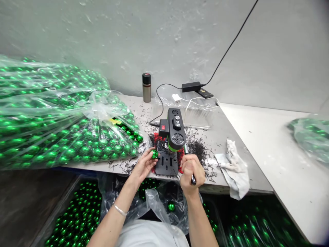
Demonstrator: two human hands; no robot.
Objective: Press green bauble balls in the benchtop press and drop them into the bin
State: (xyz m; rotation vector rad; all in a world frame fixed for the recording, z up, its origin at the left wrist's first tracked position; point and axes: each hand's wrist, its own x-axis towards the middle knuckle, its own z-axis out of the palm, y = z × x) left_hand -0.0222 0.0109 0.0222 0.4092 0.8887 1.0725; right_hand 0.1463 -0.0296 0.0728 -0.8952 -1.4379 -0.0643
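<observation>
Between the fingertips of my left hand (144,164) is a shiny green ball (154,154), just left of the black press machine (176,128). My right hand (192,171) is wrapped round the machine's lever handle (193,180), its fingers closed. The machine's slotted black base plate (167,164) lies on the table between my hands. Small black and red bits (196,151) are scattered around the machine. A large clear bag of green balls (64,137) rests on the table at the left, tied near its middle.
A bottle (146,89) stands by the wall. Behind the machine are a power adapter (191,86), a white charger (176,98) and cables. A white cloth (233,168) hangs over the front edge at right. More green balls (77,212) fill bags below the table.
</observation>
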